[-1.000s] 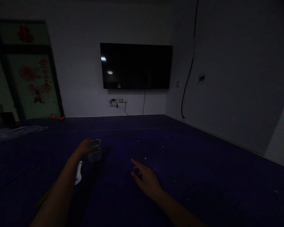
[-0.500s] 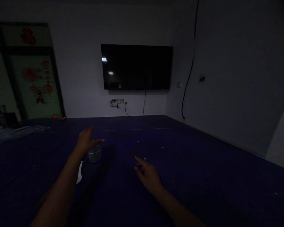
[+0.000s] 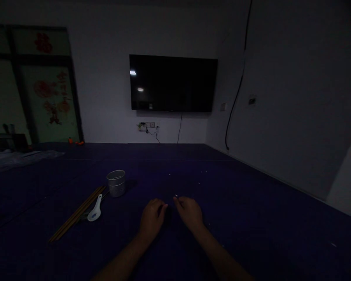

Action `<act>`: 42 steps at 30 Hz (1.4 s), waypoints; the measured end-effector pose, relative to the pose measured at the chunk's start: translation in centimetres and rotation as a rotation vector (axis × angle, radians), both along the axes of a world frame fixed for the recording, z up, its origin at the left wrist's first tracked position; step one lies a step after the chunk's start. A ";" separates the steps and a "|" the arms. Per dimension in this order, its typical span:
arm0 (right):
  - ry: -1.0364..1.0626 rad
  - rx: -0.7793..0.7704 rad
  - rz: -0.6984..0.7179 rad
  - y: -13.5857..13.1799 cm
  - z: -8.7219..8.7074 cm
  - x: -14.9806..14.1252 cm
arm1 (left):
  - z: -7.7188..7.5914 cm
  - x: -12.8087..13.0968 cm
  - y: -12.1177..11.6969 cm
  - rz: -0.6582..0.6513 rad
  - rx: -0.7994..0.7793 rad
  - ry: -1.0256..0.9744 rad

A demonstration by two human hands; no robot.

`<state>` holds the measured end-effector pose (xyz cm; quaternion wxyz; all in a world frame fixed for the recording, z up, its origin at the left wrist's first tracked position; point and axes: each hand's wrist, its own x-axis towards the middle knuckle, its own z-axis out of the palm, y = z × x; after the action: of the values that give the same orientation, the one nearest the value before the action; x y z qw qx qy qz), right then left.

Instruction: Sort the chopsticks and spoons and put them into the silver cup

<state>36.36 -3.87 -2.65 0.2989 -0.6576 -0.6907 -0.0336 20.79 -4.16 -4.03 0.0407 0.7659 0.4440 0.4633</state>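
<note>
Left hand (image 3: 153, 218): fingers curled, thumb near the forefinger across a narrow gap; nothing visible held, though the palm is hidden.
Right hand (image 3: 189, 210): thumb and forefinger close together beside a tiny white fragment (image 3: 176, 195); whether they grip it cannot be told. Risk: a light brush could push the fragment astray, dim light masking the contact.
Grey metallic cylindrical cup (image 3: 116, 186): upright on the dark purple surface (image 3: 251, 230), left of both hands, touched by neither. Risk: a sideways knock from the left hand could tip and roll it.
White glossy spoon with blue mark (image 3: 94, 212): near the cup. Risk: its rounded bowl could rock if bumped.
Brown slender wooden sticks (image 3: 76, 214): bundled beside the spoon, unbound. Risk: a sweeping wrist could scatter them.
</note>
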 end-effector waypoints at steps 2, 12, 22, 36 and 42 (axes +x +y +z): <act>-0.054 -0.020 0.024 -0.2 0.0 -0.5 | -0.3 -0.4 0.4 -0.017 -0.050 -0.038; -0.081 -0.090 0.100 -0.4 -1.0 -1.8 | -0.5 -0.7 1.0 -0.088 -0.144 -0.015; -0.060 -0.100 0.121 -0.4 -0.9 -1.7 | -0.5 -0.5 1.0 -0.117 -0.183 0.001; -0.066 -0.087 0.124 -0.4 -0.9 -1.8 | -0.4 -0.5 0.8 -0.091 -0.138 0.055; -0.062 -0.094 0.104 -0.1 -0.9 -1.2 | 2.8 -5.2 1.0 0.274 0.226 0.110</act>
<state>35.19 -4.01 -3.56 0.2475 -0.6327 -0.7337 -0.0057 15.59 -3.18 -1.23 -0.1335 0.7222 0.4907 0.4689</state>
